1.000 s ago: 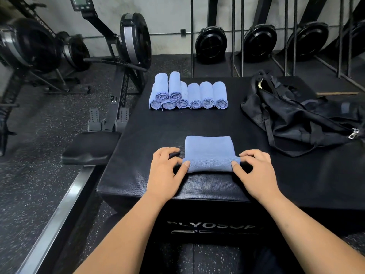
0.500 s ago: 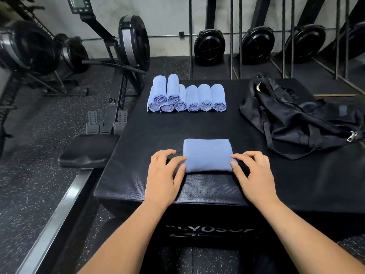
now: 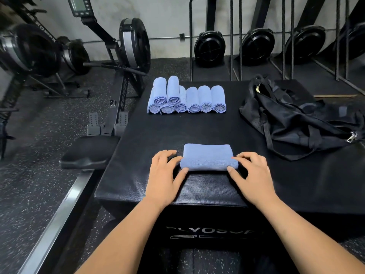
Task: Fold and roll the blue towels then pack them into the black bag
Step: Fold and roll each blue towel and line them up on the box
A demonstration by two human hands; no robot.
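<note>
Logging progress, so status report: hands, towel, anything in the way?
Left hand, right hand pinch the towel ends. Rolled towels behind; black bag right. Nothing in the way.

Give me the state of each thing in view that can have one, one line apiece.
half-rolled towel: rolled up from its near edge, lying on the plyo box.
rolled towels: eight, fully rolled, six in a row, two on top.
black bag: slumped on the box, no towel visible inside.
left hand: pinches the towel's left end.
right hand: pinches the towel's right end.
</note>
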